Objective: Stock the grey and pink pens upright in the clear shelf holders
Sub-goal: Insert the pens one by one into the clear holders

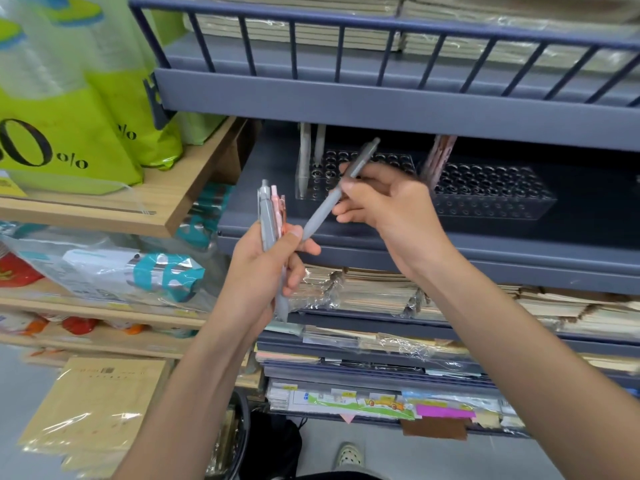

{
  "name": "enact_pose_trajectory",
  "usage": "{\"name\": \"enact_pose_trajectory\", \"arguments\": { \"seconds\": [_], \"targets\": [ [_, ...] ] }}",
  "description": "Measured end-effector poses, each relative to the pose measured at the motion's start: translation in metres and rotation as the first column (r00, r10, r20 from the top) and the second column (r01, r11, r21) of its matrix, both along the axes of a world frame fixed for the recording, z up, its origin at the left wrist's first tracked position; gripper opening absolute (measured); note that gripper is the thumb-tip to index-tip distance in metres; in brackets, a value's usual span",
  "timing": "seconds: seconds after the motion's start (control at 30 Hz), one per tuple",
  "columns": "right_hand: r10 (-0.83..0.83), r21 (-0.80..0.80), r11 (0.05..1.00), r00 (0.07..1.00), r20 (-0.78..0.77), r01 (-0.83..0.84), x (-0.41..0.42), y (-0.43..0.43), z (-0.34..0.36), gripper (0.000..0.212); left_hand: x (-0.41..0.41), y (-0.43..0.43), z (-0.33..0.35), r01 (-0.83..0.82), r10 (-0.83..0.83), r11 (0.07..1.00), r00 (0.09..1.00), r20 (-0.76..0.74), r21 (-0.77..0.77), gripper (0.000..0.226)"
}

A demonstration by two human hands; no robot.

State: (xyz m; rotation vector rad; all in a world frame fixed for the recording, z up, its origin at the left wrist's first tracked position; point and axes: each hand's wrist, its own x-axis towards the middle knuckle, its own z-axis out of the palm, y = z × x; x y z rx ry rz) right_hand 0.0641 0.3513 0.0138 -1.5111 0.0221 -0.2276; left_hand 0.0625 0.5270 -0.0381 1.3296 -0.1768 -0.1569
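Holding single grey pen (341,192) slanted before left clear holder (325,164), clicker end up, lower end just beside left thumb. Matte barrel, slim. Right hand (384,199) pinches its middle; left hand (266,268) grips bundle of grey and pink pens (272,216) upright. Step, I judge: loading grey holder. Next: turn pen vertical, tip down, seat in free hole near standing grey pens (304,157). Pink pens (438,157) lean in right clear holder (491,192).

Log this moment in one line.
left hand: holds pen bundle | right hand: pinches grey pen, tilted | left holder: few grey pens | right holder: few pink pens | status: grey pen not yet slotted
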Motion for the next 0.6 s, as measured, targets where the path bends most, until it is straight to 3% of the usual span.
{"name": "enact_pose_trajectory", "arguments": {
  "seconds": [0.1,0.27,0.37,0.5,0.6],
  "targets": [
    [-0.036,0.005,0.999,0.999,0.013,0.036,0.004,0.001,0.004,0.006,0.0,-0.002,0.002,-0.017,0.017,1.0,0.999,-0.029,-0.018,0.006],
    [-0.331,0.194,0.933,0.936,0.122,0.305,0.033,-0.012,0.011,0.009,0.001,0.005,0.0,-0.115,0.095,0.982,0.986,-0.137,-0.15,0.019],
    [-0.374,0.036,0.927,0.916,0.144,0.373,0.05,-0.012,0.006,0.022,0.002,0.01,-0.002,-0.128,0.102,0.981,0.98,-0.17,-0.148,0.018],
    [-0.375,-0.363,0.834,0.909,0.182,0.416,0.065,-0.004,0.004,0.043,0.001,0.014,-0.002,-0.114,0.098,0.986,0.985,-0.139,-0.118,0.009],
    [-0.36,-0.434,0.813,0.921,0.15,0.389,0.075,0.002,0.012,0.039,0.0,0.017,-0.001,-0.118,0.105,0.988,0.986,-0.127,-0.097,0.013]
  ]
}}
